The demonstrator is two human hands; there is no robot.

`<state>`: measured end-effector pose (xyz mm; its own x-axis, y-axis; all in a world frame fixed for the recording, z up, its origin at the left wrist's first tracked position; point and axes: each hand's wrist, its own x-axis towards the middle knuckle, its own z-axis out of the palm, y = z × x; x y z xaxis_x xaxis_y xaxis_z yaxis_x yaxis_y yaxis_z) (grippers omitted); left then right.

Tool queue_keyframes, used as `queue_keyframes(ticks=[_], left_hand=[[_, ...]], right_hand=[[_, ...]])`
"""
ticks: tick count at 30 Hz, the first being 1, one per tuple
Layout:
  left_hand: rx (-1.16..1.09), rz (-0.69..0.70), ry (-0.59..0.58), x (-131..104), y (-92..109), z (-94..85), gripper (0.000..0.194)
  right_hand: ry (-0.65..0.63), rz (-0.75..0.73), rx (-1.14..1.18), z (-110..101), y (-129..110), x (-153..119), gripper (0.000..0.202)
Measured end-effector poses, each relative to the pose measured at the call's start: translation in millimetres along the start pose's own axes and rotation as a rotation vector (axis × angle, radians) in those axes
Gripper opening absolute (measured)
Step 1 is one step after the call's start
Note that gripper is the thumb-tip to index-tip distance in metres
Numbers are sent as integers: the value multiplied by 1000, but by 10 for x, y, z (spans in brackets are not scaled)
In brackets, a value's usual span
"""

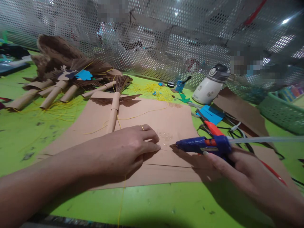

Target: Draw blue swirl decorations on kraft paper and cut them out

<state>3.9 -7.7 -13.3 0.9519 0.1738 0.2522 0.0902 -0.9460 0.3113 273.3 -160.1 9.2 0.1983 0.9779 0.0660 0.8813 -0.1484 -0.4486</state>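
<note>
Right hand [239, 167] gripping blue glue gun [204, 145], nozzle near left fingertips [155, 147]. Left hand [125, 148] pressed flat, palm down, on brown paper [166, 120].

The left hand [128, 147] lay palm down, forearm reaching in from the lower left, fingers stretched forward and pressed flat, a ring on one finger. The right hand [237, 167] came in from the lower right, curled closed around a grip, index finger extended along it.
</note>
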Motion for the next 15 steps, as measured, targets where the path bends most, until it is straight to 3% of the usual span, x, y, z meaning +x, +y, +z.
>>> queue_keyframes(ticks=[6,15], left_hand=[[-7,3,17,-4,0,5,29],[-4,2,15,-11,-7,18,32]], right_hand=[[62,95,33,15,-141,-50,49],[78,54,35,36,-40,-33,49]])
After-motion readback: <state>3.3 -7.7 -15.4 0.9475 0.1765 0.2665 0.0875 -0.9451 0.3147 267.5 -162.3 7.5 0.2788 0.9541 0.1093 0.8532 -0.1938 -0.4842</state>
